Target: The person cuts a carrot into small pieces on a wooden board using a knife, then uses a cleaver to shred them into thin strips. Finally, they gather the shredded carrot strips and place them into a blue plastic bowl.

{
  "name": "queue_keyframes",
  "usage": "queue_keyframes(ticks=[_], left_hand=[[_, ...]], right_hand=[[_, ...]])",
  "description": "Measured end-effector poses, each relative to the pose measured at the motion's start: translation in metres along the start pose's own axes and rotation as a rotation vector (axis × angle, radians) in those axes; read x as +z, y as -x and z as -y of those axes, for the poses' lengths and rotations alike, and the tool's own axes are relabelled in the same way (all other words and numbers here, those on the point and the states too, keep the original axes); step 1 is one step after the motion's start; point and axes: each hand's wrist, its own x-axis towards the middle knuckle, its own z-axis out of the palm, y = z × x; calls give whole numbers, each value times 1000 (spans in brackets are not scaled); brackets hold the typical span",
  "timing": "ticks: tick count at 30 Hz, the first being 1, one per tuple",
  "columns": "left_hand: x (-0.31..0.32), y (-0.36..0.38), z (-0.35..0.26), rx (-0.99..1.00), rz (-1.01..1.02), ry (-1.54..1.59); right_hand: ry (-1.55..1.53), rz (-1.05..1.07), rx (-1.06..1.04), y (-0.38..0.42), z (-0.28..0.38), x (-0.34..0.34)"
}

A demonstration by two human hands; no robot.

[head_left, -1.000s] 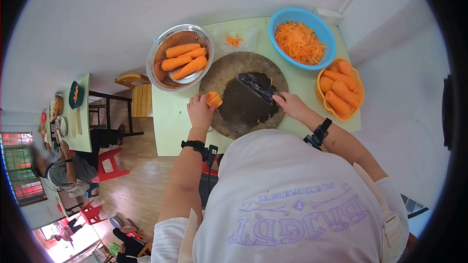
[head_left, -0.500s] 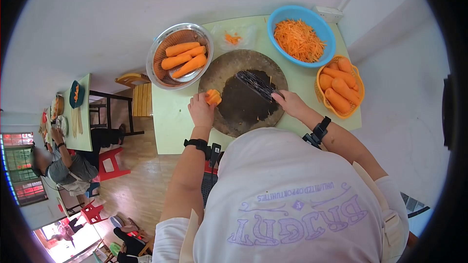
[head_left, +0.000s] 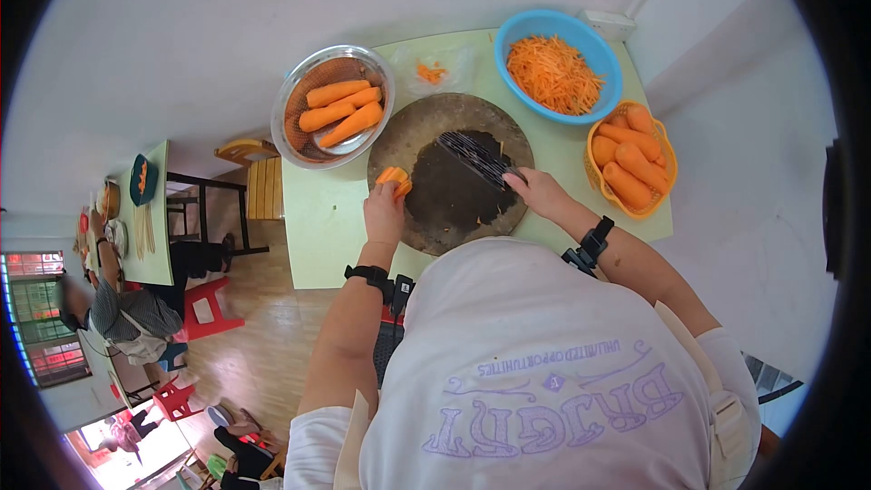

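Observation:
On the left part of the round chopping board (head_left: 390,127), my left hand (head_left: 384,214) is closed around a small stack of carrot slices (head_left: 394,179). My right hand (head_left: 537,191) grips the handle of a dark kitchen knife (head_left: 474,156). Its blade, streaked with light reflections, points up and left above a dark, wet-looking patch of the board. The knife and the carrot slices are apart. Fingers partly hide the lower side of the slices.
Whole carrots fill a metal bowl (head_left: 288,147) with a strainer at back left and a yellow basket (head_left: 646,211) at right. A blue basin (head_left: 610,47) holds carrot shreds. Carrot bits (head_left: 430,72) lie on a plastic bag. Another person (head_left: 136,318) sits at a table on the left.
My left hand has shifted slightly and turned its grip on the carrot slices, now more upright. The knife and my right hand stay nearly still. The seated person's arm has reached farther over their table.

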Motion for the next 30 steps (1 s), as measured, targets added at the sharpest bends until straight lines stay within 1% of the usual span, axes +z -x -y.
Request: queue_keyframes(ticks=[2,4,5,7,8,10,14,16,17,19,20,22,25,26,27,30], left_hand=[[1,-1,-2,-18,7,50],[0,-5,-8,144,36,153],[-1,-7,-15,144,36,152],[2,-14,-33,134,302,306],[5,-18,-41,134,304,308],[15,-27,-57,297,389,301],[39,-37,-72,303,389,226],[41,-39,-78,161,331,305],[40,-37,-82,163,333,306],[33,-28,-92,150,278,187],[32,-26,-97,153,281,187],[38,-22,-109,85,260,-9],[50,-20,-116,56,234,-66],[56,-20,-112,55,236,-63],[64,-19,-106,94,196,-30],[64,-23,-94,157,135,23]], right_hand=[[0,-2,4,-1,-3,1],[33,-14,-7,-3,-8,4],[33,-14,-6,-4,-10,5],[10,-8,-28,-5,-12,6],[11,-7,-26,-6,-12,6],[13,-6,-9,-6,-10,5],[34,-42,-4,-9,-16,11],[42,-41,-18,-9,-17,12],[42,-43,-15,-9,-17,12],[-4,-43,-7,-8,-16,13],[-6,-44,-3,-8,-16,13],[32,-53,-41,-7,-19,13],[25,-61,-40,-6,-17,14],[27,-60,-36,-7,-19,15],[25,-68,-42,-8,-23,18],[19,-75,-50,-9,-25,20]])
